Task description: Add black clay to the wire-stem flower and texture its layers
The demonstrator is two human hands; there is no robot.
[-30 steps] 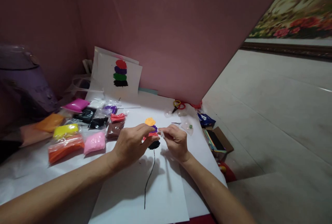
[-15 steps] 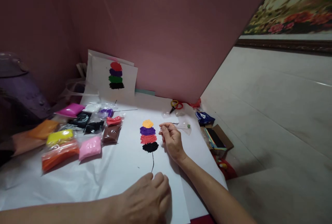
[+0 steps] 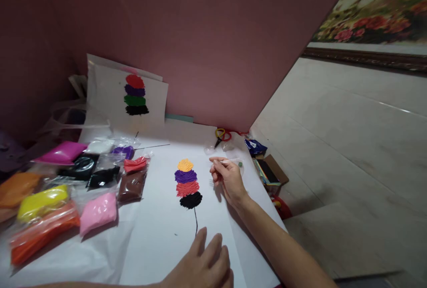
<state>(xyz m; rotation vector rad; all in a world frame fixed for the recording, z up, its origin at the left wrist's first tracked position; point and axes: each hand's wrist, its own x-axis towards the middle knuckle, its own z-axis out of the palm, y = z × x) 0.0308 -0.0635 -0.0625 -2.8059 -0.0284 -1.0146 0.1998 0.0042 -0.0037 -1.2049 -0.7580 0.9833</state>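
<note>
While the right hand (image 3: 228,179) pinches a thin clear stick (image 3: 230,160) just right of the clay stack (image 3: 187,183), the left hand (image 3: 203,265) lies flat, fingers spread, on the paper (image 3: 160,234). Stick's long axis runs roughly crosswise, free end pointing right; likely light, stiff, slippery, so best gripped near one end.

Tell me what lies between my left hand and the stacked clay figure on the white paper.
In the head view, only bare white paper and the figure's thin black line lie between it and the left hand.
</note>
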